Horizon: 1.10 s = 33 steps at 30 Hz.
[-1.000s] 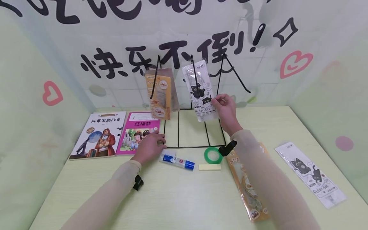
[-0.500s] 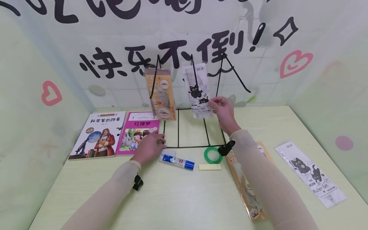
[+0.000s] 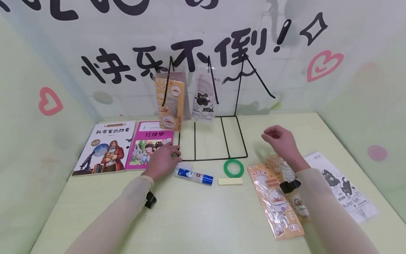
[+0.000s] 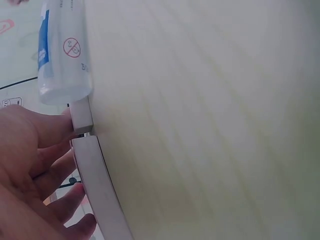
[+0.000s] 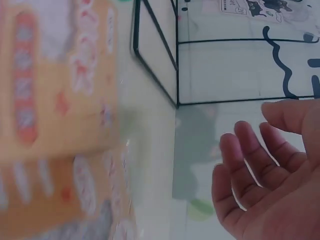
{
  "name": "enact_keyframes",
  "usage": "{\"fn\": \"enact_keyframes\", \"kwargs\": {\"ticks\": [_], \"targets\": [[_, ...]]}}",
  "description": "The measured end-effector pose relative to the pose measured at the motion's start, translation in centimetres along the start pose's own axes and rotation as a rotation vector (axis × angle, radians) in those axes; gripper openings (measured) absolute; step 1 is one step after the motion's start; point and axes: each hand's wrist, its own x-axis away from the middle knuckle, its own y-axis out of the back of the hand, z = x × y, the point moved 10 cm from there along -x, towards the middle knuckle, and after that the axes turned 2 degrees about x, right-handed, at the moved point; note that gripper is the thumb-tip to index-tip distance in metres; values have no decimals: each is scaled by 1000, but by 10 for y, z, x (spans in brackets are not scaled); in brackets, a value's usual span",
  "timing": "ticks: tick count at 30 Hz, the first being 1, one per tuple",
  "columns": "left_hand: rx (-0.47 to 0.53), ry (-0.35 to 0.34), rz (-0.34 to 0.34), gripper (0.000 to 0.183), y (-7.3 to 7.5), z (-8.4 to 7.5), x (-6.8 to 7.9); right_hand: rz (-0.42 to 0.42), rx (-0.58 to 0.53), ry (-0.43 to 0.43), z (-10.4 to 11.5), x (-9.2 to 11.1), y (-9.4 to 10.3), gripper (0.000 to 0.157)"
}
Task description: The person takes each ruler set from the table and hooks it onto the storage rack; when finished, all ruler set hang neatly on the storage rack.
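Note:
My left hand rests on the table by the front left corner of the black wire rack. In the left wrist view, its fingers lie against the edge of the pink book and a small white block beside the glue stick. A black-cat ruler set hangs from the rack's middle hook, and an orange duck packet from the left one. My right hand, loosely curled and holding nothing, hovers right of the rack, near the orange duck packets on the table.
Another ruler set lies at the far right, partly behind my right forearm. A green tape roll and a pale yellow strip lie in front of the rack. A scientist storybook is at the left. The right hook holds nothing.
My right hand has let go of the ruler set, now hanging on the middle hook, and moved right and down toward the packets. The left hand has stayed put.

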Motion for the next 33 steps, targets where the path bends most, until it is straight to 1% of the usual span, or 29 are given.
{"fn": "enact_keyframes", "kwargs": {"ticks": [4,7,9,12,16,18,22,27,29,33], "targets": [[-7,13,2,19,4,2,2,90,246,-19,-16,31,14,48],[-4,17,2,19,6,2,3,178,379,-68,-28,57,15,55],[-3,16,-1,19,7,2,3,230,448,-97,-34,74,11,59],[-6,15,-8,19,9,1,3,287,521,-140,-38,100,-1,65],[-7,9,-6,20,7,1,2,312,585,-189,-34,125,-16,69],[-1,7,-4,20,5,1,1,311,599,-202,-32,132,-21,70],[4,10,1,21,4,0,2,302,567,-200,-32,137,-25,67],[9,19,17,20,2,-1,3,313,460,-209,-40,139,-24,52],[12,24,20,19,0,-1,3,301,405,-190,-39,137,-21,42],[3,25,15,17,1,0,3,233,315,-105,-27,134,-7,29]]}}
